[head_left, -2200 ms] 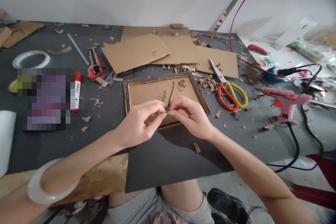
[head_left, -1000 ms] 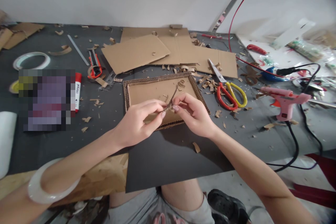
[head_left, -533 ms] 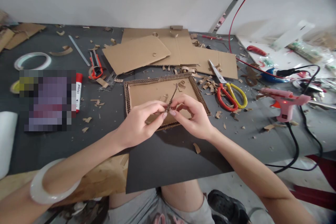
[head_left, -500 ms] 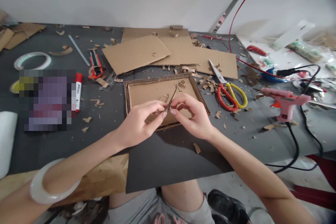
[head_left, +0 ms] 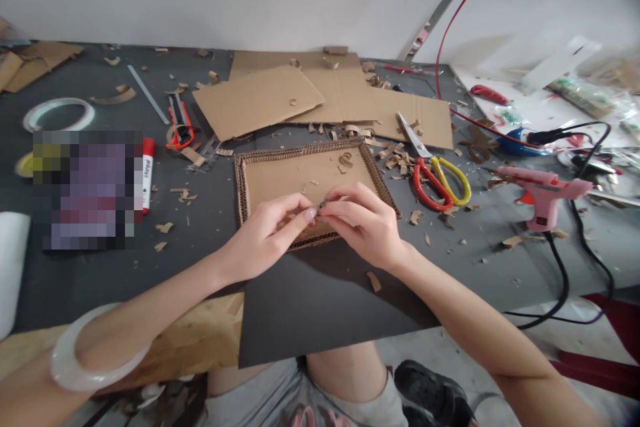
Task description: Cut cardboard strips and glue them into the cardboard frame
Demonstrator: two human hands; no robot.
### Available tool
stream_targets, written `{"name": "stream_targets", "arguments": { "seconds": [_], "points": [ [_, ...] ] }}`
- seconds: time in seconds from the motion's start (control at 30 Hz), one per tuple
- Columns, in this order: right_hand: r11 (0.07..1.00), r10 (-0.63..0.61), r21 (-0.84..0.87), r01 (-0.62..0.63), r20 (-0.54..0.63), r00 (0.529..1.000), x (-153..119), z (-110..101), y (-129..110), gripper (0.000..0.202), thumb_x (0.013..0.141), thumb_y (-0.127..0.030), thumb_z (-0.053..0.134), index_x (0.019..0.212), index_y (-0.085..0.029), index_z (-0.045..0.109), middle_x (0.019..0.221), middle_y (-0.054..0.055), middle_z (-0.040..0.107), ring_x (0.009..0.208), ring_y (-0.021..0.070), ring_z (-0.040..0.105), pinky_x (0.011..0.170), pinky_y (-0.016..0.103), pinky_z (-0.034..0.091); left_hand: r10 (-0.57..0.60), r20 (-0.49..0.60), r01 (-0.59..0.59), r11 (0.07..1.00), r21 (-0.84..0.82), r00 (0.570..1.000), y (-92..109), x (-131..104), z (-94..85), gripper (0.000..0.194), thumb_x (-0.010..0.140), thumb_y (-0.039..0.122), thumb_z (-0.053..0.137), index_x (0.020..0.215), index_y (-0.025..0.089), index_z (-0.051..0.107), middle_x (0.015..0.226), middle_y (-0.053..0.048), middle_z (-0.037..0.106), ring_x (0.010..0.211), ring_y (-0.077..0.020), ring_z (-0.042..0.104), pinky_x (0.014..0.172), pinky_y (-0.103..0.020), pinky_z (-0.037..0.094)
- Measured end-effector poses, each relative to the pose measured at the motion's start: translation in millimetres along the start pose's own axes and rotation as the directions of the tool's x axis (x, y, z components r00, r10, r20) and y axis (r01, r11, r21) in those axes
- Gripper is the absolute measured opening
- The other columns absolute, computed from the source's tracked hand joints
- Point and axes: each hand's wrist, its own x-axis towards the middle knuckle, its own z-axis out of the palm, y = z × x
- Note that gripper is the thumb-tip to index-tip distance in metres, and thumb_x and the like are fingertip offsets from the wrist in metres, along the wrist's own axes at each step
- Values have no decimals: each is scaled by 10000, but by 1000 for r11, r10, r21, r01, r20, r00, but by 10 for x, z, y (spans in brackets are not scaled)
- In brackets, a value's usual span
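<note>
My left hand (head_left: 270, 232) and my right hand (head_left: 369, 225) meet fingertip to fingertip above a shallow cardboard tray (head_left: 280, 180) with corrugated walls. Both are closed in a pinch on a small cardboard strip (head_left: 321, 207); only a dark bit of it shows, the rest hidden by the fingers. Inside the tray, behind my right hand, lies a curled cardboard scrap (head_left: 345, 160), with small crumbs near it. My wrists hang over the tray's near side and the dark table sheet.
Scissors (head_left: 425, 167) and a pink glue gun (head_left: 545, 193) lie to the right, the gun's black cable trailing off the edge. Flat cardboard sheets (head_left: 260, 103) are behind the tray. An orange utility knife (head_left: 180, 123), a red-capped marker (head_left: 147, 177) and a tape roll (head_left: 59, 115) are at left.
The strip that stuck up between my fingertips is now mostly hidden. My right hand has turned, its fingers folding over the strip; the left has shifted slightly left.
</note>
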Motion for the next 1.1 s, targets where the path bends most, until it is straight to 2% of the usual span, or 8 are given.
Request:
{"name": "stream_targets", "arguments": {
  "seconds": [0.17, 0.3, 0.63, 0.9, 1.1],
  "points": [
    [1000, 15, -1, -15, 82, 997, -2, -25, -4, 167, 896, -177, 479, 878, -228, 637, 906, 69, 579, 784, 152, 564, 681, 297, 509, 18, 21, -19, 999, 41, 1000, 17, -2, -2, 261, 926, 347, 414, 829, 159, 568, 738, 1, 564, 685, -125, 528, 634, -229, 434],
    [997, -28, -68, 36, 125, 992, 15, -37, -18, 167, 904, -160, 457, 882, -213, 613, 891, 76, 574, 789, 158, 550, 679, 292, 507, 18, 25, -19, 999, 39, 1000, 12, 6, -8, 268, 925, 355, 417, 813, 162, 564, 720, 5, 555, 675, -124, 526, 620, -225, 432],
    [989, -100, -108, 97, -24, 995, 7, -4, 1, 95, 832, -155, 598, 890, -221, 561, 827, 48, 594, 746, 158, 560, 660, 311, 496, 8, -4, -8, 1000, 4, 1000, 9, -1, 1, 261, 920, 353, 438, 794, 163, 565, 726, 4, 582, 701, -126, 562, 656, -228, 453],
    [984, -120, -134, 115, -27, 992, 32, -7, -30, 107, 807, -124, 596, 864, -212, 579, 834, 62, 638, 785, 174, 583, 680, 338, 523, 10, -10, -10, 1000, -16, 1000, 10, 7, 12, 249, 925, 350, 437, 824, 165, 569, 755, 10, 594, 723, -121, 572, 676, -220, 447],
    [977, -147, -161, 137, -56, 988, 30, 7, -45, 107, 797, -101, 588, 858, -188, 600, 851, 76, 666, 798, 175, 598, 674, 330, 541, 40, -40, -39, 998, 40, 998, 34, -10, 5, 219, 928, 327, 447, 824, 171, 562, 730, 35, 556, 667, -93, 524, 630, -196, 407]
  ]
}}
